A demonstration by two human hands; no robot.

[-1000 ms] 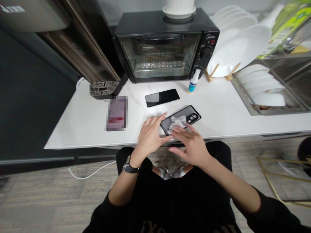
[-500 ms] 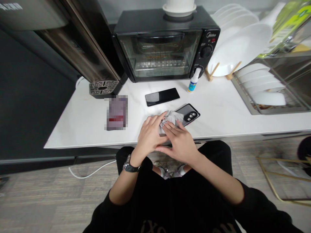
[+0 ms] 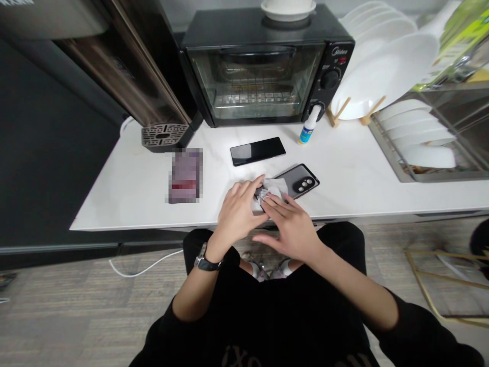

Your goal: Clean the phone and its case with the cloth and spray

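**Smartphone [image 3: 297, 181] under a pale cloth [image 3: 268, 192], camera end pointing away and to the right**

Lying back-up on the white counter [image 3: 344, 186], close to its front edge: the smartphone, long axis on a slant, near end toward the body and left, camera end up and right, round lenses set in a dark oval module. Near half hidden under the pale cloth and the hands.

Left hand [image 3: 239, 211]: curled, fingers arched over the cloth and bunching it against the near end of the phone, a closed hold on the cloth. On that wrist, a black-strapped wristwatch [image 3: 206, 263]. Right hand [image 3: 286, 232]: fingers loosely spread and almost flat, tips resting on the cloth just beside the left hand, no closed hold on anything.

Farther up the counter, apart from the hands: a second phone [image 3: 257, 151], glossy black, long axis nearly side to side, rising slightly to the right. Beyond it, upright, a small white bottle with a blue label [image 3: 307, 126], just in front of a black Midea toaster oven [image 3: 252, 76]. Left of the hands, a pixelated packet [image 3: 185, 176], too blurred to read. Far right, white plates in a metal dish rack [image 3: 384, 154].
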